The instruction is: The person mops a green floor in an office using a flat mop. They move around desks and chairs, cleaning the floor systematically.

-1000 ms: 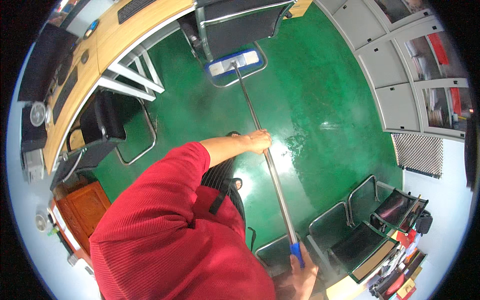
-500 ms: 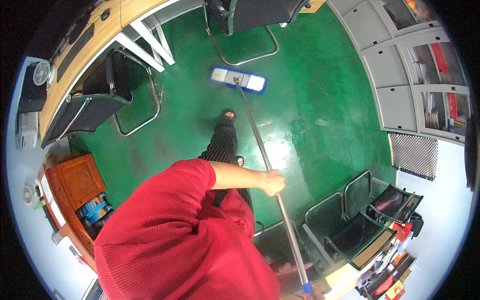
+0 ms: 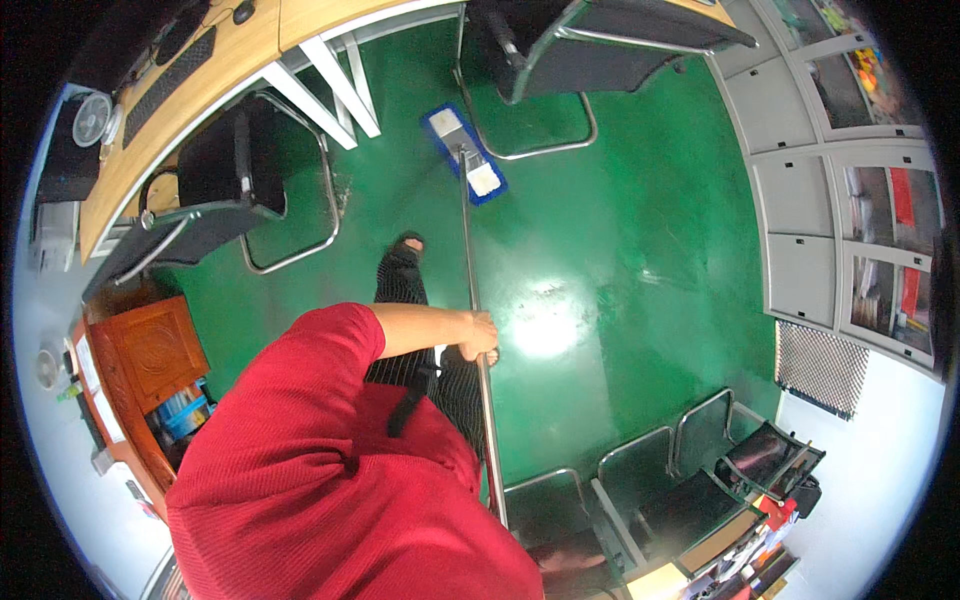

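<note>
My left hand (image 3: 481, 336) is closed around the metal handle (image 3: 467, 250) of a flat mop, about halfway along it. The handle runs up across the green floor (image 3: 640, 250) to the blue mop head with a white pad (image 3: 464, 154). That head lies flat between a white desk leg (image 3: 340, 88) and the chrome base of a black chair (image 3: 545, 150). My dark shoe (image 3: 402, 252) stands just left of the handle. The handle's lower end (image 3: 497, 500) disappears behind my red shirt. My right hand is hidden there.
A wooden desk (image 3: 190, 120) with a keyboard and a small fan runs along the upper left, with a black chair (image 3: 215, 190) beside it. Grey cabinets (image 3: 800, 200) line the right wall. A row of black seats (image 3: 680, 490) stands at the lower right, and a small wooden cabinet (image 3: 150, 350) at the left.
The mop head has turned and now lies slantwise between the desk leg and the chair base. My left hand still grips the handle. My right hand has dropped out of sight.
</note>
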### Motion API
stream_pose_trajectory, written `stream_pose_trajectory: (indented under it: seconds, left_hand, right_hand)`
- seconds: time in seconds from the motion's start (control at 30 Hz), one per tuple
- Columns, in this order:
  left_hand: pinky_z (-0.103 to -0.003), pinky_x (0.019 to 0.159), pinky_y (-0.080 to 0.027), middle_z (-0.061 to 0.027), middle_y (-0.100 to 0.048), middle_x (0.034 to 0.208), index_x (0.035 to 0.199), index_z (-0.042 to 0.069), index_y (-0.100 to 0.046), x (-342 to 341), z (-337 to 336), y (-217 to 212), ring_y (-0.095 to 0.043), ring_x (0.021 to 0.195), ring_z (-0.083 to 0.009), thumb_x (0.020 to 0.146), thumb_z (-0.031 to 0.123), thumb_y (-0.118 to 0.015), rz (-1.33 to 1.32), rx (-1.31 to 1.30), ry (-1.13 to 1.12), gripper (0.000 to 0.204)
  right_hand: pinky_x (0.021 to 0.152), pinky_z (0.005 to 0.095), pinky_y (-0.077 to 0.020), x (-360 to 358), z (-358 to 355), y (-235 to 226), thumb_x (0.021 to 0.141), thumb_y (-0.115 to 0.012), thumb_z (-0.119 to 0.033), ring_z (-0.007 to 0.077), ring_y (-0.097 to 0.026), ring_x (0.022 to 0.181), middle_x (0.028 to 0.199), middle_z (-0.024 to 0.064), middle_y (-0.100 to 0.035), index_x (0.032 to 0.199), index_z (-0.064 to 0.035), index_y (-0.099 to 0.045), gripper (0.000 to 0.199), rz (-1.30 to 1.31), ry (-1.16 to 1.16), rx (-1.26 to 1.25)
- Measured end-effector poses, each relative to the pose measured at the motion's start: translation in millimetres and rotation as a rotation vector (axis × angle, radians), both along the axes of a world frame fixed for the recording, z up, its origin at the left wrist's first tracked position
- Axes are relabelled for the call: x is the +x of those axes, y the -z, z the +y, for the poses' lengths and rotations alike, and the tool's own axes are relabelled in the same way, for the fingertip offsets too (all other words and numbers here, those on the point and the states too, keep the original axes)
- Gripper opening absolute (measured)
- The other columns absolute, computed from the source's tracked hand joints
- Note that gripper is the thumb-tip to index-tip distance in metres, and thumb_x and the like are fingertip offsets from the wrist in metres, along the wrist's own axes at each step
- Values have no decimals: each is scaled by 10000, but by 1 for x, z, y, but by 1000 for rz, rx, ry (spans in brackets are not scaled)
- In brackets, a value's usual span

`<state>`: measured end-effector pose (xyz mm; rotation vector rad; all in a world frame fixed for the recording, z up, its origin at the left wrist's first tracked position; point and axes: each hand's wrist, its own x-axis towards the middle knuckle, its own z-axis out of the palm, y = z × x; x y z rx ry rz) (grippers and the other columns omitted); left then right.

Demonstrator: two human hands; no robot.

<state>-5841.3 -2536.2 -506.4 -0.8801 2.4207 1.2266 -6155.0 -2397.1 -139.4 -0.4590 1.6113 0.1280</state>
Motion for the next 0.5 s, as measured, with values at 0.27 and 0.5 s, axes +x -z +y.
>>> stream_pose_trajectory:
  seconds: [0.27, 0.5]
  left_hand:
    - [-716, 999, -102, -76, -417, 1334, 1080, 193, -589, 204, -79, 15, -258, 1321, -291, 687, 356, -673, -311, -239, -60, 434]
    - [-672, 1026, -147, -61, -375, 1372, 1188, 170, -534, 331, -139, 48, -208, 1350, -283, 745, 269, -643, -613, -393, -377, 467]
  right_hand:
    - [370, 233, -346, 191, -29, 93, 910, -488, -351, 103, -395, 379, 564, 20, -470, 1337, -181, -361, 476, -293, 239, 98]
    - [326, 208, -257, 340, -103, 137, 922, -418, -463, 69, -300, 361, 544, -26, -362, 1258, -236, -259, 435, -478, 377, 308]
